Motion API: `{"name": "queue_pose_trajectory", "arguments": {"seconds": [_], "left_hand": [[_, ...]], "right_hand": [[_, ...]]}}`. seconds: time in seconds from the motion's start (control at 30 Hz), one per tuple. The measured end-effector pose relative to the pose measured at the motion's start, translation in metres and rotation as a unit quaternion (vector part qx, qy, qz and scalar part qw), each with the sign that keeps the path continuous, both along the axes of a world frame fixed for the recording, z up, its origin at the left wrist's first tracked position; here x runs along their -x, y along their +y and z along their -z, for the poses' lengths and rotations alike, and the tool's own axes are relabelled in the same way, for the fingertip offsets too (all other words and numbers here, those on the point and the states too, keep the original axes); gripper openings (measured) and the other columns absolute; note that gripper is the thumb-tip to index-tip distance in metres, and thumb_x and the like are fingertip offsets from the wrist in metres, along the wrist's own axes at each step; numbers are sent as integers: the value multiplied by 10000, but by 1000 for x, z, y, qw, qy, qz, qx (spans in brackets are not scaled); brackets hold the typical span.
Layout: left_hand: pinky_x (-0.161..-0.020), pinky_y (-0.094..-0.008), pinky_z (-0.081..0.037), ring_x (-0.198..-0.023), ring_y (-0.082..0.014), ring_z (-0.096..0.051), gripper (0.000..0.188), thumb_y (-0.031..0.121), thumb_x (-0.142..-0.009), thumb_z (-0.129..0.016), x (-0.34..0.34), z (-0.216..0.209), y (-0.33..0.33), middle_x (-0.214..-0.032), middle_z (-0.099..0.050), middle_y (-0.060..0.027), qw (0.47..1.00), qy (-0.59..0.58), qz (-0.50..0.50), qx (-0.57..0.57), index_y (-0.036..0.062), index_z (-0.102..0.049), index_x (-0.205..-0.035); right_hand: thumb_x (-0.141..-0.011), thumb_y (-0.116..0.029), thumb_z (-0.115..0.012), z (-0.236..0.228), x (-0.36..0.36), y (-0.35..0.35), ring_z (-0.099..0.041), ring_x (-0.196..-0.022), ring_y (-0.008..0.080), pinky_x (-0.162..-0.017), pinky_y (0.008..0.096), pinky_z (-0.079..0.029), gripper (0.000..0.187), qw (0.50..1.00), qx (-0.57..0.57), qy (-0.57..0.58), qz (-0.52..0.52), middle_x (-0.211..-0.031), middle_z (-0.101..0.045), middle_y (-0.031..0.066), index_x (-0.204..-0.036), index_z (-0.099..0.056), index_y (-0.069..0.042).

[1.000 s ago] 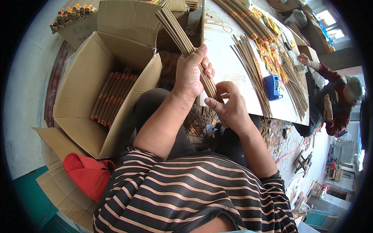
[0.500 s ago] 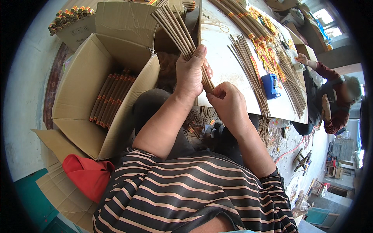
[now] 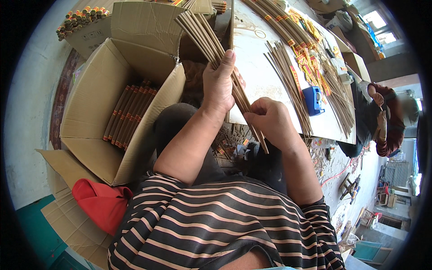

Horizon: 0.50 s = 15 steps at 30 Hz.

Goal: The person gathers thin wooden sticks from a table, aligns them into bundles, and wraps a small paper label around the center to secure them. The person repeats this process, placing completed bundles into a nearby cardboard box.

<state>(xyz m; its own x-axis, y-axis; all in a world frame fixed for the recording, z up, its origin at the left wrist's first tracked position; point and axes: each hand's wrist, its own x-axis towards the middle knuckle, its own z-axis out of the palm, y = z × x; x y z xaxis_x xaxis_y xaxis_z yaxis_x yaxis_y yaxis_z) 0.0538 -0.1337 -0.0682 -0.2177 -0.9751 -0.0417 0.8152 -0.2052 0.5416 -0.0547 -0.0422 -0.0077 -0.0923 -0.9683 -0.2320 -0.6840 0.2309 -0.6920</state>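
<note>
My left hand [image 3: 218, 87] is wrapped round a loose bundle of thin brown incense sticks [image 3: 200, 36], its thumb lying along them. The bundle slants from the upper left down to the right. Thumb and fingers of my right hand [image 3: 272, 119] pinch together at the lower part of the sticks, where a few ends stick out below the others. Exactly how many sticks the right hand grips is hidden. To the right, more loose incense sticks [image 3: 288, 85] lie on the white table [image 3: 247, 63], beside a blue tape dispenser [image 3: 313, 100].
An open cardboard box [image 3: 85, 112] on the left holds several labelled bundles [image 3: 130, 117]. Red cloth [image 3: 96, 202] lies near it. Red-and-yellow labels [image 3: 310, 67] and long bundles [image 3: 279, 20] cover the table's far side. A co-worker [image 3: 389, 112] is at the right. Scraps litter the floor [image 3: 229, 139].
Some sticks have slid down, so their ends now show below my right hand. That hand has shifted slightly right. The co-worker's raised arm has come back from the table.
</note>
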Motion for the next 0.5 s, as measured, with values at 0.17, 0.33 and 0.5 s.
{"name": "queue_pose_trajectory", "arguments": {"seconds": [0.17, 0.33, 0.5], "left_hand": [[-464, -284, -400, -463, -138, -453, 390, 447, -788, -674, -3, -3, -5, -564, -472, 1, 999, -3, -41, 1, 133, -475, -671], [-491, -267, -383, -481, -118, -432, 335, 346, -839, -638, -16, -1, -13, -561, -455, 14, 998, 41, 9, -44, 139, -452, -652], [-462, -261, -364, -475, -108, -414, 273, 177, -855, -575, -13, -5, -10, -546, -426, 16, 992, 99, 72, -30, 129, -440, -622]], "right_hand": [[-717, -125, -684, -17, 18, 12, -533, -612, 106, -577, 261, -441, 197, 999, -37, 27, -15, -653, -590, 73, -807, -625, 39], [-721, -85, -678, -11, 65, 36, -526, -629, 98, -585, 251, -432, 154, 999, -9, 50, 19, -667, -579, 46, -789, -607, 34], [-708, -109, -697, 20, 122, 24, -577, -641, 157, -608, 286, -455, 177, 980, 0, 170, 102, -686, -615, 88, -771, -603, 27]]}}
